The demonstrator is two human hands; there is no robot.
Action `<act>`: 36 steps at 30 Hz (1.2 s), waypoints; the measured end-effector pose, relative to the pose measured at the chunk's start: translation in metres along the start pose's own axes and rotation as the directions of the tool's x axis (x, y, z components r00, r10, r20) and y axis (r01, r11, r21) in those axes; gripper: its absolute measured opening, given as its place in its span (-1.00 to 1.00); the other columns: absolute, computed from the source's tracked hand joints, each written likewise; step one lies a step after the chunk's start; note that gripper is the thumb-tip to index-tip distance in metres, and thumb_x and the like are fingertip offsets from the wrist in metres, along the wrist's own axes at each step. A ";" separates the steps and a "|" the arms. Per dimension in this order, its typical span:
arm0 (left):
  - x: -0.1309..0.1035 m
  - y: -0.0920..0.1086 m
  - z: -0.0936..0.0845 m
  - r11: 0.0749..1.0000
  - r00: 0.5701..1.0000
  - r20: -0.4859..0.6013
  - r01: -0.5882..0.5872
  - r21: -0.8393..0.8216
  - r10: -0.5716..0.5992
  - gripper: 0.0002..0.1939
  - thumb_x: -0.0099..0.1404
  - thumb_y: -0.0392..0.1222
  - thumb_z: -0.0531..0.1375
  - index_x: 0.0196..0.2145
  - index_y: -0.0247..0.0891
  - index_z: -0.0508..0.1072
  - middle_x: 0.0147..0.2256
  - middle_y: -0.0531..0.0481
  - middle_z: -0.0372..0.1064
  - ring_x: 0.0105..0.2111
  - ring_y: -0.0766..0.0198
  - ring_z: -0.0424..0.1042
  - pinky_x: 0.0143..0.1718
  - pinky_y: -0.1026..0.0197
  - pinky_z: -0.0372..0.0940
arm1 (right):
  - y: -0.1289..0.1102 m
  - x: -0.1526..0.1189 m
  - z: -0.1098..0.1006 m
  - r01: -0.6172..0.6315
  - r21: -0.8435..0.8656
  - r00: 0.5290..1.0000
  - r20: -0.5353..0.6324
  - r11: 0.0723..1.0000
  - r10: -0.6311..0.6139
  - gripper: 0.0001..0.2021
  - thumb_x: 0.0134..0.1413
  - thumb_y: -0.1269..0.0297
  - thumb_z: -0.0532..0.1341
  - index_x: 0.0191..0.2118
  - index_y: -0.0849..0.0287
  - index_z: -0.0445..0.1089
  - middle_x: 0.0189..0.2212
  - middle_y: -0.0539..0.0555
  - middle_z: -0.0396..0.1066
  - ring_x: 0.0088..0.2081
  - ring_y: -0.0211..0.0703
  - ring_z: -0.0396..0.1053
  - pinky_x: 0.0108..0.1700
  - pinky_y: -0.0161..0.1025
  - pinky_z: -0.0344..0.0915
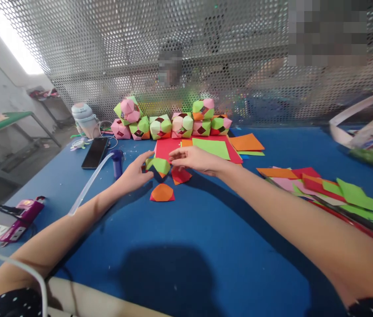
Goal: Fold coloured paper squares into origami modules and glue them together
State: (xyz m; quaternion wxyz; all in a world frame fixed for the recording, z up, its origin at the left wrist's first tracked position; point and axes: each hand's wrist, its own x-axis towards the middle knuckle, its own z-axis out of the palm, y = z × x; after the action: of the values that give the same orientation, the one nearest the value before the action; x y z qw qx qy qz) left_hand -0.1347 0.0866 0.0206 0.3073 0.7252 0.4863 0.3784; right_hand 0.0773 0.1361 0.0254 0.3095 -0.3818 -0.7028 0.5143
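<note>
My left hand [136,171] curves beside a green folded paper piece [160,165], its thumb and fingers apart; whether the fingertips touch the paper I cannot tell. Above a red folded piece [181,176] hovers my right hand [197,158], fingers loosely stretched out and nothing seen in them. Closer to me, an orange and red folded piece [162,193] lies on the blue table [179,229]. Just behind the hands are red paper sheets [165,147] with a green sheet [211,148] on top.
Several folded paper balls [160,127] line the perforated metal screen [133,57]. On the left are a phone [95,152], a blue tube-shaped object [117,164], a cup [86,119] and a purple box [21,218]. Loose coloured papers [325,187] lie right, beyond my forearm.
</note>
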 end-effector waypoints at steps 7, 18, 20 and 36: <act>-0.012 -0.023 0.006 0.994 0.996 -0.084 -0.014 0.110 0.023 -0.43 0.06 -0.42 0.08 0.07 -0.24 0.21 0.09 -0.15 0.20 0.08 0.14 0.22 0.05 0.06 0.20 | 0.022 -0.010 -0.012 0.028 -0.335 0.990 -0.121 0.942 -0.073 -0.67 -0.03 0.27 0.21 -0.10 0.27 0.36 -0.13 0.22 0.41 -0.13 -0.03 0.38 -0.05 -0.02 0.29; -0.059 0.016 0.028 0.870 0.981 0.129 -0.186 0.457 0.143 -0.66 0.18 -0.16 0.15 -0.08 -0.27 0.29 -0.02 -0.18 0.28 -0.02 0.09 0.26 0.02 0.01 0.19 | 0.030 -0.042 0.000 0.155 -0.639 0.985 0.038 0.754 -0.171 -0.66 -0.03 0.33 0.19 -0.06 0.18 0.37 -0.10 0.16 0.42 -0.09 0.00 0.37 -0.02 -0.02 0.27; -0.059 0.015 0.031 0.840 0.978 0.165 -0.195 0.506 0.128 -0.57 0.17 -0.08 0.18 -0.03 -0.28 0.26 0.05 -0.21 0.24 0.03 0.03 0.23 0.04 -0.03 0.16 | 0.031 -0.046 0.002 0.140 -0.659 0.985 0.017 0.739 -0.172 -0.63 -0.02 0.24 0.20 -0.03 0.17 0.35 -0.07 0.16 0.41 -0.09 0.02 0.37 -0.03 -0.01 0.28; -0.060 0.018 0.034 0.952 0.994 0.052 -0.110 0.287 0.099 -0.62 0.17 -0.21 0.18 -0.03 -0.23 0.26 -0.07 -0.09 0.34 -0.08 0.17 0.33 -0.05 0.11 0.23 | 0.032 -0.075 0.015 0.158 -0.653 0.954 -0.093 0.741 -0.286 -0.56 0.01 0.20 0.21 0.05 0.09 0.21 0.00 0.09 0.35 0.00 -0.06 0.32 0.03 -0.06 0.29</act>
State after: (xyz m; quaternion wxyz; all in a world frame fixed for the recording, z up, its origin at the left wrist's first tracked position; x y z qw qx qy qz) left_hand -0.1120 0.0216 0.0027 0.1866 0.7940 0.4915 0.3053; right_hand 0.1110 0.0703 -0.0121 0.2854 -0.4237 -0.8435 0.1657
